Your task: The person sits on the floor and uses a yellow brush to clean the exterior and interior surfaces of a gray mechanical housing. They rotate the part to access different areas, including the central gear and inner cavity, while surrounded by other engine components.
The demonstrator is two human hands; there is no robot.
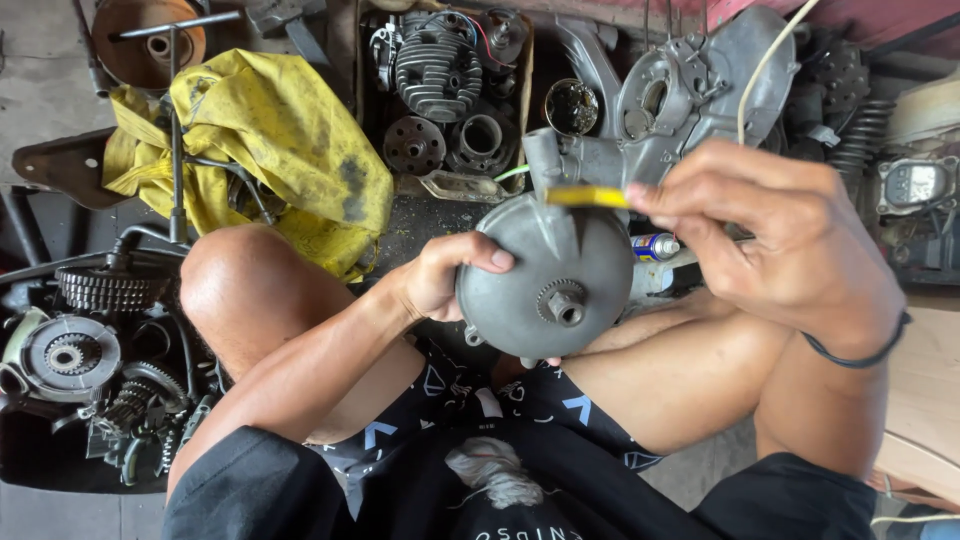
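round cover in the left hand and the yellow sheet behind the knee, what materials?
Round cover: looks like cast metal, probably aluminium; dull matte grey, smooth dome, toothed steel-looking hub. Left hand grips its rim. Yellow sheet: soft cloth or coated fabric; it creases, folds, and is grease-stained.

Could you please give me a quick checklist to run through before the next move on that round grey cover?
1. Left hand grips the round grey cover at its rim: ok.
2. Right hand pinches the yellow strip: ok.
3. Strip touches the cover's top edge: cannot tell.
4. Cover's toothed centre shaft in plain view: ok.
5. Spray can within reach behind the cover: ok.
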